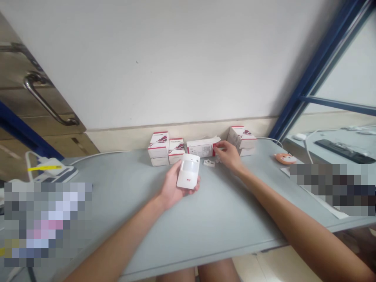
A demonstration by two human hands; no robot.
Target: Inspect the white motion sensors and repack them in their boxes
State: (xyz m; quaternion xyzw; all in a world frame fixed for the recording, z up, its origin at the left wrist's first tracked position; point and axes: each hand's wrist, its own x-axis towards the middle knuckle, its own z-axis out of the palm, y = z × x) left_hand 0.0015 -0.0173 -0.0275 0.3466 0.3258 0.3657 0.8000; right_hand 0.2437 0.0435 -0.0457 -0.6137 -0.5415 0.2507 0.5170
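A white motion sensor rests in my left hand, the fingers wrapped round it from beneath and its curved window facing up. Farther right, my right hand has its fingertips closed at the red end of a white and red box, which lies lengthwise with a top flap raised. Just below that box sits a small white plastic bracket on the table. Something small and clear shows under my right fingers; I cannot make out what it is.
Stacked white and red boxes stand left, beside another box; more boxes stand right, against the wall. A power strip with cables lies left on the grey table. An orange and white mouse-like object is right.
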